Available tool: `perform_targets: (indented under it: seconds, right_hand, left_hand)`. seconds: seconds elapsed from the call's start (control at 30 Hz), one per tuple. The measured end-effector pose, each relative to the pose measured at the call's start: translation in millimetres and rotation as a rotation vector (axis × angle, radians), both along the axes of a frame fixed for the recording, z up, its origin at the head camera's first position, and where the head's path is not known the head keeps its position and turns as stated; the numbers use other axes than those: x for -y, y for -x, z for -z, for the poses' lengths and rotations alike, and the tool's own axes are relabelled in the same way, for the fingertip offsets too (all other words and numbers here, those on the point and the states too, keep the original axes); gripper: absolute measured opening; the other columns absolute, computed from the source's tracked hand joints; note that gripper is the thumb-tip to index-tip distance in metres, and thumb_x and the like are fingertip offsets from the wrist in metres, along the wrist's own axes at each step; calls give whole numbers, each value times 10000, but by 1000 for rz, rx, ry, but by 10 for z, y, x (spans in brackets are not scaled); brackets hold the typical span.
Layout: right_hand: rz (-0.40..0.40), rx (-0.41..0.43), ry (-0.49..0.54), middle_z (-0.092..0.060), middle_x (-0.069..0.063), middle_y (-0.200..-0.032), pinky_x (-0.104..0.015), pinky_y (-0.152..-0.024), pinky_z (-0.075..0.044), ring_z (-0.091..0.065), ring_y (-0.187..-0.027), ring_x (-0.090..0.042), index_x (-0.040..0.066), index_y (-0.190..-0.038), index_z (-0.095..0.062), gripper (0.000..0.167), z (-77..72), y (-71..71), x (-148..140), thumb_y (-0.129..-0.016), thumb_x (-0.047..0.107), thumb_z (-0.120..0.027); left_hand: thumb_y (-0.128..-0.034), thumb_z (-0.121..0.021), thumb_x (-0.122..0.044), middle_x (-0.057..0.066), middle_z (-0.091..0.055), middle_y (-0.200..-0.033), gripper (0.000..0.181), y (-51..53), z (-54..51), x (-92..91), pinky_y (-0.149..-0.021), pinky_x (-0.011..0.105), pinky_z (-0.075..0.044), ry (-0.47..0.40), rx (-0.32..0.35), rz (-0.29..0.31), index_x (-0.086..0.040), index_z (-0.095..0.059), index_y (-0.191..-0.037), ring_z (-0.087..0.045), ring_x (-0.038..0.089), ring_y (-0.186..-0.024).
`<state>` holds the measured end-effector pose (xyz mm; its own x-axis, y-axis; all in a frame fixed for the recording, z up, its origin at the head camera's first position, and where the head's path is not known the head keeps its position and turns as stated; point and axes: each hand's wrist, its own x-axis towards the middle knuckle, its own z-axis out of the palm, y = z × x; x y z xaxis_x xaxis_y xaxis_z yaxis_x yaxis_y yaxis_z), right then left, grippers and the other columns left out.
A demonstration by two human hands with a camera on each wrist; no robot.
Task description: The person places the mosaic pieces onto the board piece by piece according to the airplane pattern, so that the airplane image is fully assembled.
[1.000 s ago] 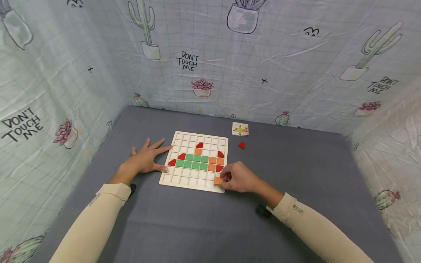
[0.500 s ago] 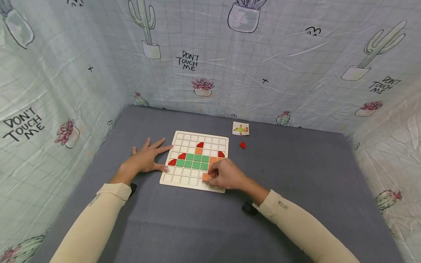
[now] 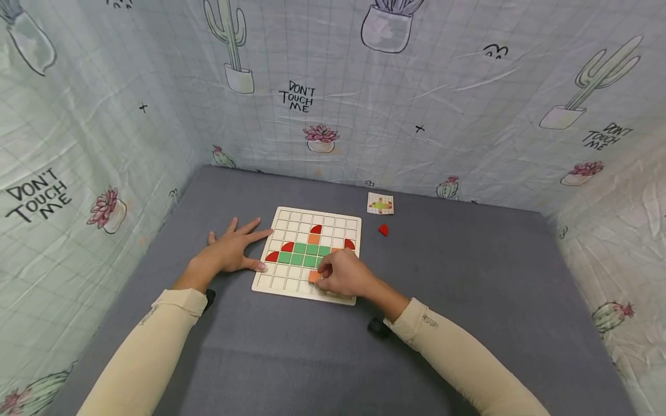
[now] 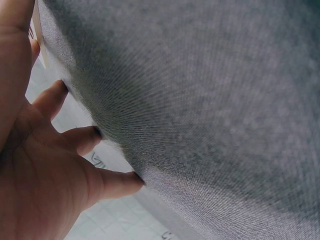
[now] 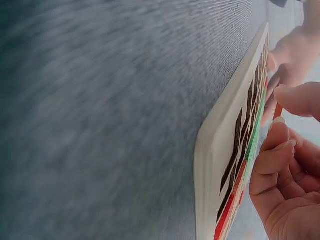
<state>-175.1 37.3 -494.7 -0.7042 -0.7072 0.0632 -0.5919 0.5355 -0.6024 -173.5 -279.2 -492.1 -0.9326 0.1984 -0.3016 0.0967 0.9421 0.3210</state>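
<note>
A pale grid board (image 3: 283,283) lies on the grey cloth, bearing green square tiles (image 3: 298,259), an orange tile (image 3: 314,238) and red quarter-round tiles (image 3: 315,229). Between thumb and fingertips my right hand (image 3: 346,274) pinches an orange square tile (image 3: 314,277) over the board's lower rows. The right wrist view shows that orange tile (image 5: 278,110) edge-on, above the board's surface. My left hand (image 3: 229,251) is spread at the board's left edge, thumb and a finger touching it. Other left fingers (image 4: 120,184) rest on the cloth. The right hand hides some tiles on the right side.
Beyond the board's upper right corner lies a small pattern card (image 3: 380,203), with a loose red quarter-round piece (image 3: 383,230) just in front of it. A printed fabric curtain (image 3: 343,104) stands behind and at the sides of the grey tabletop (image 3: 468,277).
My right hand has carried the orange tile leftward across the lower rows, from the right edge towards the middle. The left hand has stayed in place.
</note>
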Motion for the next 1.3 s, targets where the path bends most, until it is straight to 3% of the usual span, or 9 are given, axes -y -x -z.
perform_targets:
  seconds: [0.4, 1.3]
  right_hand:
    - [42, -48, -44, -697, 44, -732, -203, -680, -517, -579, -677, -33, 85, -843, -780, 55, 27, -3, 142, -831, 122, -818]
    - [97, -5, -45, -770, -22, -808, -207, -676, -526, -633, -709, -68, 55, -887, -801, 121, 45, -27, 263, -842, 142, -872]
  left_hand:
    - [-772, -788, -687, 74, -100, -1781, 1040, 26, 35, -9, -1079, 931, -56, 5, -8, 3, -371, -319, -1645, 26, 570, -1591]
    - [-790, -772, -687, 78, -99, -1781, 1029, -9, -1, 12, -1089, 925, -57, 19, 5, -3, -365, -309, -1649, 20, 573, -1590]
